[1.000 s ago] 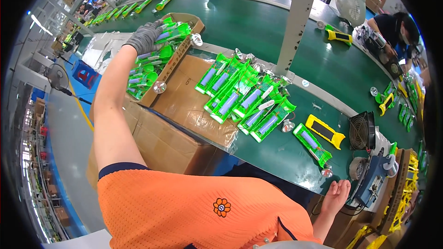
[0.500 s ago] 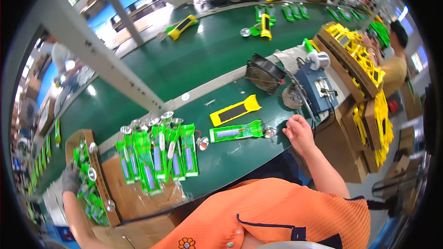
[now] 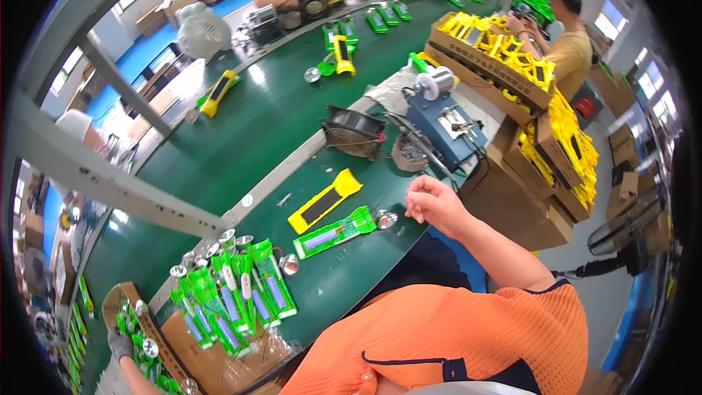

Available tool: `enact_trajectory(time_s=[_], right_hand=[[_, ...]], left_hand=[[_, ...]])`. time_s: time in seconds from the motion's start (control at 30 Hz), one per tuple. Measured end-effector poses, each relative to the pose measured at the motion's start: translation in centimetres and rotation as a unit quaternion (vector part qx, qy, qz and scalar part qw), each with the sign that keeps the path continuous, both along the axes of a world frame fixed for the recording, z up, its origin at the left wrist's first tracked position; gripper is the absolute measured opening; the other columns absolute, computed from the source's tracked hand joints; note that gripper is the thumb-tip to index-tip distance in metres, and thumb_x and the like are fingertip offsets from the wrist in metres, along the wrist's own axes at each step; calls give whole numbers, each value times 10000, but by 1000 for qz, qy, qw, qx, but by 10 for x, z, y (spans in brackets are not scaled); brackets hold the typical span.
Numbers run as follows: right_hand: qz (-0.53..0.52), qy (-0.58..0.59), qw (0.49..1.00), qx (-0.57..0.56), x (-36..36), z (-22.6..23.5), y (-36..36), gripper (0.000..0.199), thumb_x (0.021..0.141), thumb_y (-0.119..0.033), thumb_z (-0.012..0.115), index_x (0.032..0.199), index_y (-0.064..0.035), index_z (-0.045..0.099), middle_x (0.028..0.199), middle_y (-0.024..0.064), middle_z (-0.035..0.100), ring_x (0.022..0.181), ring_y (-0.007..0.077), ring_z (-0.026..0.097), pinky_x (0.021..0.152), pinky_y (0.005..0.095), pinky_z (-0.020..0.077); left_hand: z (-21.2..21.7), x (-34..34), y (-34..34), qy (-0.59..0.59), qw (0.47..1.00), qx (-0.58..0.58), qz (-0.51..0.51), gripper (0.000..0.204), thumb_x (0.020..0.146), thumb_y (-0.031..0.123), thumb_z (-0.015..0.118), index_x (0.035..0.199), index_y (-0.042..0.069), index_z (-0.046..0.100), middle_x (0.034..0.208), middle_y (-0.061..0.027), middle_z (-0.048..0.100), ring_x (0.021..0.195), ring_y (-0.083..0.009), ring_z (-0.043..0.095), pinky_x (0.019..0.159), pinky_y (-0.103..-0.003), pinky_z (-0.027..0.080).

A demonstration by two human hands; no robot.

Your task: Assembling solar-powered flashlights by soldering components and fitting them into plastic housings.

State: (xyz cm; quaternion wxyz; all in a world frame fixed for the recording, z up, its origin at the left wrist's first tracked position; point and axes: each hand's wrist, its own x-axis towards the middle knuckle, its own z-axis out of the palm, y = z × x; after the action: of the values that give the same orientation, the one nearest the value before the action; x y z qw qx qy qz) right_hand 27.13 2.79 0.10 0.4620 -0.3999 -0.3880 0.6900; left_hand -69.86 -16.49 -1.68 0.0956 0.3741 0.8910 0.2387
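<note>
Green flashlight body (image 3: 334,232) lies flat on the green bench (image 3: 248,139), its round reflector head (image 3: 386,219) nearest the right hand (image 3: 433,201), which hovers loosely curled, holding nothing. The gloved left hand (image 3: 121,344) reaches into a cardboard box (image 3: 175,336) of green parts; its grip is unclear.

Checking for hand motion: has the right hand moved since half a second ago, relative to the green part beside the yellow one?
Hardly. The right hand stays just right of the green part and its silver reflector; the view itself swung.
</note>
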Motion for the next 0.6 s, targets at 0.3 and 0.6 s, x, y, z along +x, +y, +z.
enact_trajectory(time_s=[0.3,0.6], right_hand=[[-44,-47,956,286,26,146,8,125,966,-12,667,1076,-22,608,935,96,688,712,102,633,640,240,517],[-140,-177,817,530,6,229,-25,424,955,-295,767,1230,-47,560,926,50,584,594,104,557,816,364,512]], left_hand=[[-13,18,1,-10,985,146,-92,310,1068,174,492,1307,26,623,1206,-100,699,1062,-217,669,965,-337,529],[64,53,15,-381,917,72,-96,338,1086,196,455,1329,21,612,1221,-108,694,1102,-226,668,992,-359,529]])
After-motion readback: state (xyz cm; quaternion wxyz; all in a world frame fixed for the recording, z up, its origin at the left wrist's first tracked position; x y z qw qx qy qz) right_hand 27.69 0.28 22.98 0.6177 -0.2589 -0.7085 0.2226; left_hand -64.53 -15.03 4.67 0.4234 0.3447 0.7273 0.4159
